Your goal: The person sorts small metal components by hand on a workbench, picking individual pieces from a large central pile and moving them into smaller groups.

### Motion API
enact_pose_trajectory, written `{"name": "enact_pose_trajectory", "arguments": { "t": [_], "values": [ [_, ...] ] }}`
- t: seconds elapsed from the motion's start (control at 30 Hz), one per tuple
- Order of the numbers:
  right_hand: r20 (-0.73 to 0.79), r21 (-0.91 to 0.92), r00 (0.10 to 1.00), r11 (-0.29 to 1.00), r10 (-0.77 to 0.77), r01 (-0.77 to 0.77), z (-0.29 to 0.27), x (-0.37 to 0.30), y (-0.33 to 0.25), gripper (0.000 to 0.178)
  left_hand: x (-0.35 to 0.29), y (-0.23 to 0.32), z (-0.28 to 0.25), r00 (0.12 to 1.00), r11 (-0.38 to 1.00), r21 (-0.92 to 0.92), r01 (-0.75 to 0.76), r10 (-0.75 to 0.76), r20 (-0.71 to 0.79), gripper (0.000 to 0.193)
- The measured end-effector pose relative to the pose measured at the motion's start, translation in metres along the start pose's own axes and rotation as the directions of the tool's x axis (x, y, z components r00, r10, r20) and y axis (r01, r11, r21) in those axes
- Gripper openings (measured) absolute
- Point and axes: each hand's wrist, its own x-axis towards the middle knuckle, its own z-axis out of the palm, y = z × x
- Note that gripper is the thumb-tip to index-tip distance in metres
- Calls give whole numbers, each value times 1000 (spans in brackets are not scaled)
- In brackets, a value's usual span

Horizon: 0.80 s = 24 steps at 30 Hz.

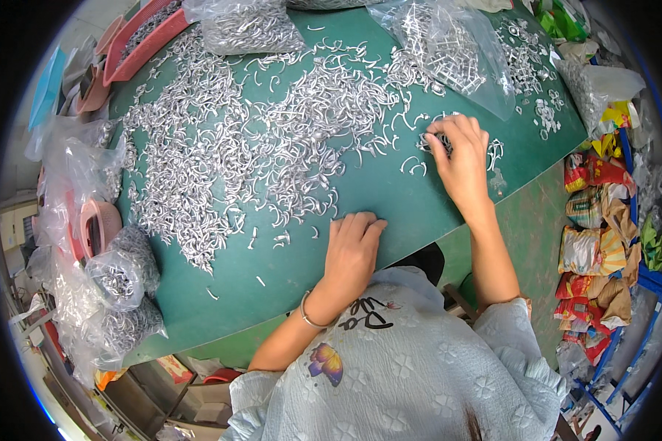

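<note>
My right hand (461,158) is at the right part of the green table, thumb and fingers bent together over a few small curved silver metal pieces (441,140). The hand partly covers these pieces. Near the table's front edge rests my left hand (354,246), back upward, with its fingers curled in; whatever is under them is hidden. A bracelet circles the left wrist. In front of both hands spreads a wide heap of the same curved metal pieces (301,132), with a few strays (412,167) between the heap and my right hand.
The green table (272,283) has clear plastic bags (246,26) of metal pieces at its back. One bag (449,59) holds larger frame-like parts. A pink basket (143,37) stands back left; more bags (125,279) line the left. Coloured sacks (596,250) are stacked on the right.
</note>
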Motion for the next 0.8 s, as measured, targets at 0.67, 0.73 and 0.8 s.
{"name": "enact_pose_trajectory", "arguments": {
  "t": [0.67, 0.73, 0.8],
  "values": [
    [-35, -177, 998, 982, 55, -60, -35, -14, 21, 23, 0, 0, 1, 1000, 1000, 8, -2, 2, 4, 26],
    [84, 38, 991, 994, -102, 99, -21, -10, -1, 23, 1, 0, 1, 1000, 1000, 11, -3, 3, 7, 25],
    [245, 81, 951, 982, -187, 173, -7, -13, -21, 16, 1, 0, 1, 1000, 1000, 14, 4, -4, 12, 25]
  ]
}}
